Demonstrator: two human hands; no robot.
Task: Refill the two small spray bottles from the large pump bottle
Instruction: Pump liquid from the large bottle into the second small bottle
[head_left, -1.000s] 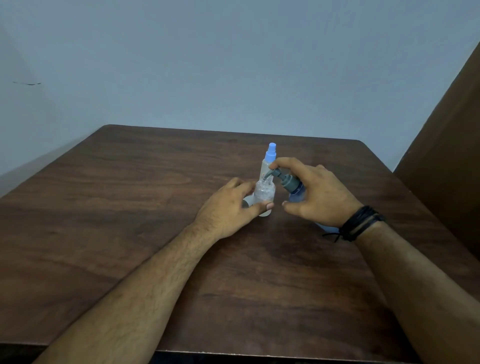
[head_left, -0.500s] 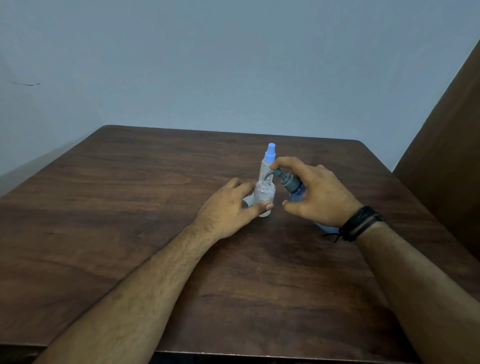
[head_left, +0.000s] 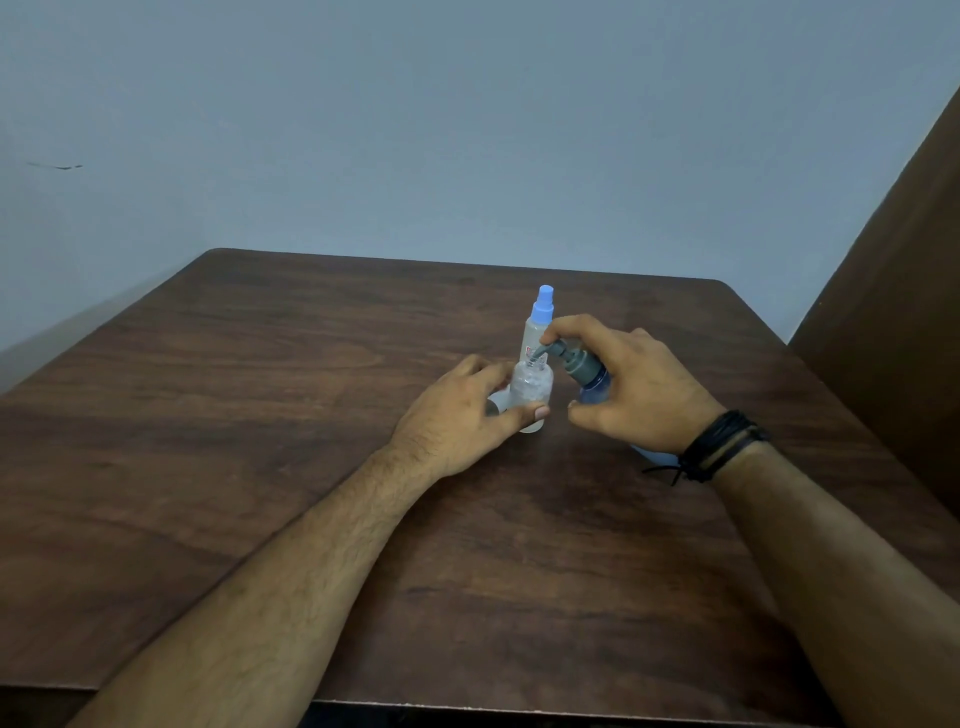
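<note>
- The left hand (head_left: 457, 421) wraps its fingers (head_left: 532, 413) around a small clear bottle (head_left: 531, 389) with no cap, standing on the brown tabletop (head_left: 260, 415).
- The right hand (head_left: 639, 389) grips the tilted big blue pump bottle (head_left: 592, 387).
- One finger rests on the grey pump (head_left: 566, 358), its spout at the small bottle's mouth.
- Another small bottle with a blue cap (head_left: 540, 322) stands just behind.

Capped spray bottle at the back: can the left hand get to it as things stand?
Probably not right away: the left hand is holding the open small bottle, which stands directly in front of the capped spray bottle.
</note>
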